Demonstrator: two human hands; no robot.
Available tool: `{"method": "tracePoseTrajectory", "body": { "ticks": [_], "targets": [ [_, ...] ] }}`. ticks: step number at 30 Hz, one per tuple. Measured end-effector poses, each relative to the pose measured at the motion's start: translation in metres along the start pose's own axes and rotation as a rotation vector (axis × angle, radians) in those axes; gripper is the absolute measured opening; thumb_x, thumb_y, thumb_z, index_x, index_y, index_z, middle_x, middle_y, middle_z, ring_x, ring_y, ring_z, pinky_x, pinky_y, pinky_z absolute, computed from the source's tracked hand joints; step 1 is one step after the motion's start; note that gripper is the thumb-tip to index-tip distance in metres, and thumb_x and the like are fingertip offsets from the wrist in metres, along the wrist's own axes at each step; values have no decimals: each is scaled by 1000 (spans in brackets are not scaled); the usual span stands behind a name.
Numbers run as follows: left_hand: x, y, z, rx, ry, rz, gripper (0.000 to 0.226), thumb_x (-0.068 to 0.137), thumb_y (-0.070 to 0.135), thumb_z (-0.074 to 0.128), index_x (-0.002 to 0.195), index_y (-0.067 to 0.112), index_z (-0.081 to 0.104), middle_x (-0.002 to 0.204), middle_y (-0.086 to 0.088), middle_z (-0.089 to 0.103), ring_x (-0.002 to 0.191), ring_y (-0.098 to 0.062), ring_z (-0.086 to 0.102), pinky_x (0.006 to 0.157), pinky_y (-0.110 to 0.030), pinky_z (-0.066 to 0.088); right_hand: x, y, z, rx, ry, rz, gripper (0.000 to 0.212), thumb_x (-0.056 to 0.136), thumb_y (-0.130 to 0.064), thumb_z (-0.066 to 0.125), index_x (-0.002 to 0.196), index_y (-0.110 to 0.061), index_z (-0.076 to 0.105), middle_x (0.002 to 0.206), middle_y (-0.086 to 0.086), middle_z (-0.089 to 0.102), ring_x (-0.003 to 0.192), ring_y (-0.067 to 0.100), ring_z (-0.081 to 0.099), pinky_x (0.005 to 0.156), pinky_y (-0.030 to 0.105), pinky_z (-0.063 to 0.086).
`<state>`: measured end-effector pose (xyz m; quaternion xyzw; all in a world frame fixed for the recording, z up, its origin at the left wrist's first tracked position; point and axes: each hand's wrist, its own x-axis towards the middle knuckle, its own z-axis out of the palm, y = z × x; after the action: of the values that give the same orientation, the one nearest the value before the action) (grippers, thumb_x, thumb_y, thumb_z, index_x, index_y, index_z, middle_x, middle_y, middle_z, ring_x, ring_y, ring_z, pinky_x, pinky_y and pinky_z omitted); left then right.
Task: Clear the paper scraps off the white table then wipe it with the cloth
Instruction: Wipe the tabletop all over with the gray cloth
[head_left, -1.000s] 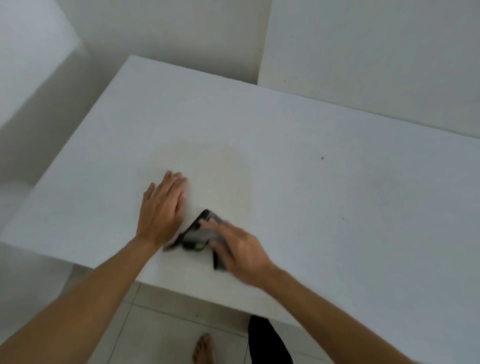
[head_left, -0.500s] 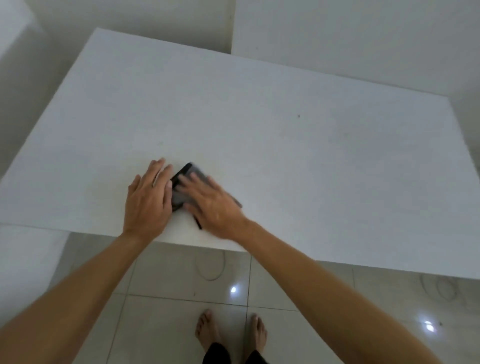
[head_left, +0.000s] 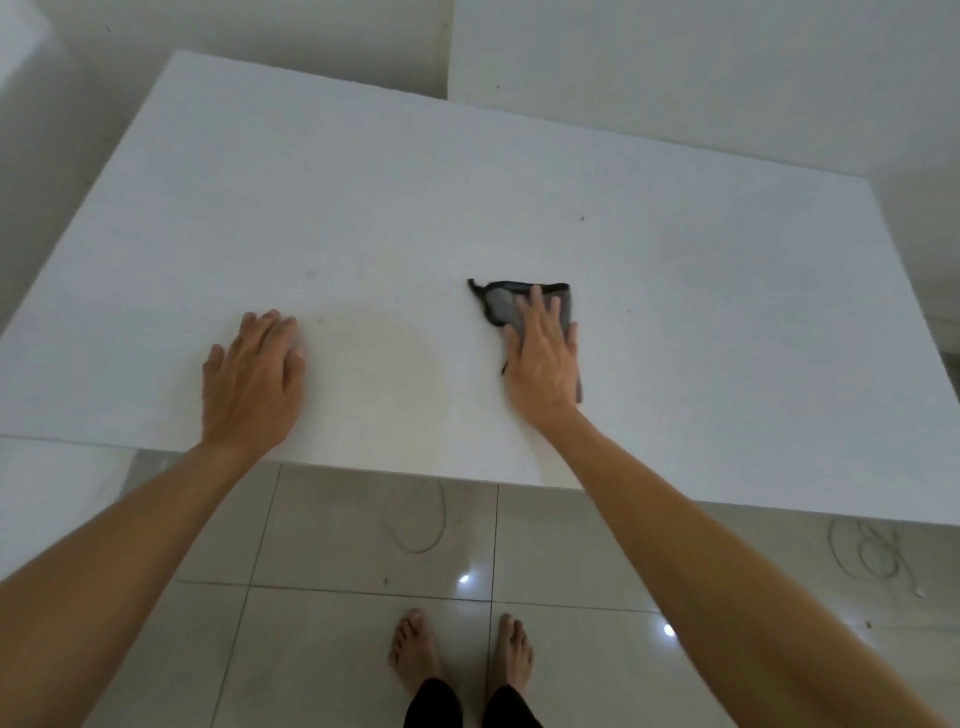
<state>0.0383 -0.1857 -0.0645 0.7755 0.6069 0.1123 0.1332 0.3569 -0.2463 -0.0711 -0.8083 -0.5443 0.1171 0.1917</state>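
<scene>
One cloth (head_left: 501, 302), grey with a dark bound edge, folded to a rough rectangle, flat on the white table (head_left: 363, 182) right of centre, towards the near edge. Its near half is hidden under the right hand (head_left: 543, 358), so the full outline can't be made out; a dark corner tail sticks out at far left. Right hand lies palm-down on the cloth, fingers straight and close together, pressing, not curled round it. Left hand (head_left: 252, 376) is flat on bare tabletop well to the left, fingers extended and slightly spread, holding nothing. Table top is matte, smooth, rectangular; a faint round yellowish stain (head_left: 374, 364) sits between the two hands, one small dark speck (head_left: 582, 219) further back. Floor (head_left: 337, 649) is glossy pale tile with light glints. Two bare feet (head_left: 415, 649) below, dark trouser hems cut off by the frame.
</scene>
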Motion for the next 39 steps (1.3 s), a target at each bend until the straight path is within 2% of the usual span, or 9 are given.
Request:
{"method": "tracePoseTrajectory", "body": {
  "ticks": [9,13,15,18,24,28,32,35,39],
  "targets": [
    [5,-23,-1,22,-79,1,45,105,19,37,150,12,42,162,-9,29,150,-30,24,115,-62,23,-85,-93,46,177,-246,-617,46,109,-32,37,150,-16,48,161,0,42,153,17,30,127,40,16],
    [5,-25,-3,27,-115,0,48,107,20,34,154,14,36,164,-7,24,152,-29,19,119,-58,18,-63,-72,29,245,-32,-420,45,107,-28,35,147,-15,50,151,0,54,138,15,52,123,43,24],
    [4,-24,-3,7,-102,8,48,106,16,36,154,14,36,164,-8,25,152,-29,19,118,-59,17,-37,-56,22,181,95,-207,45,109,-28,35,151,-16,46,156,0,49,146,17,42,125,44,19],
    [5,-23,-5,-15,-108,12,48,105,11,36,153,13,37,164,-7,24,153,-28,17,118,-60,16,-15,-58,29,71,-45,-131,48,110,-31,29,157,-19,37,167,-2,29,157,20,18,127,46,10],
    [7,-24,-11,-11,-198,-15,58,101,3,35,157,17,28,167,-1,14,154,-24,10,121,-57,13,-83,-99,64,66,-215,-800,47,108,-33,38,152,-19,47,162,-2,39,153,18,29,125,45,23],
    [-1,-19,-15,-36,-244,-22,58,103,3,32,158,18,25,168,3,10,155,-20,6,123,-54,8,-132,-93,56,147,-365,-1005,42,110,-32,40,149,-16,49,162,-3,40,154,16,27,126,42,20],
    [-10,-14,-22,-66,-166,1,48,102,7,36,148,15,45,162,3,30,150,-21,28,119,-53,24,-122,-81,34,276,-259,-925,39,110,-22,42,147,-12,48,157,-2,47,148,13,38,124,39,27],
    [-12,-17,-27,14,-37,105,35,91,4,52,124,9,65,140,-7,58,118,-34,61,89,-49,49,-79,-84,16,341,-9,-659,43,104,-15,50,147,-10,46,148,0,57,137,13,49,118,36,32],
    [-17,-27,-36,55,52,82,27,92,5,58,116,10,67,123,-6,63,106,-31,62,80,-44,46,-1,-94,8,251,62,-272,41,110,-28,37,148,-17,45,153,2,51,143,18,43,123,42,22]
  ]
}}
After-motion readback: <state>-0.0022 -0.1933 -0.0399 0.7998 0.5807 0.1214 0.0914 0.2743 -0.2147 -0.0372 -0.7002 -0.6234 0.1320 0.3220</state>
